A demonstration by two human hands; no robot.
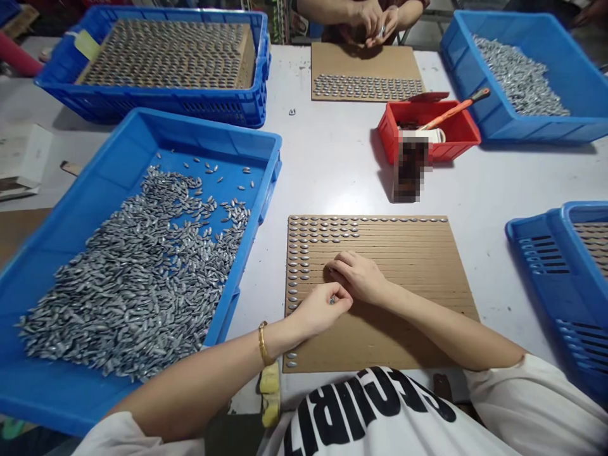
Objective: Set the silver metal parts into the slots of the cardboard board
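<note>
A brown cardboard sheet [408,278] with slit-like grooves lies before me. Rows of small silver spindle-shaped pieces [299,247] sit along its left side and top edge. My left hand [325,307], a gold bracelet at its wrist, is curled over the left part of the sheet; a bit of silver shows between thumb and fingers. Just above and to the right, my right hand [358,273] is closed in a pinch at the grooves, with a silver glint at its fingertips. Its palm side is hidden.
A blue tray [273,171] heaped with loose silver pieces stands at left. Behind it, a blue crate [166,101] holds filled cardboard. A red box [456,151] with an orange-handled tool, another blue bin [532,130] and a crate [536,272] stand right. Opposite, another person's hands [375,25] work.
</note>
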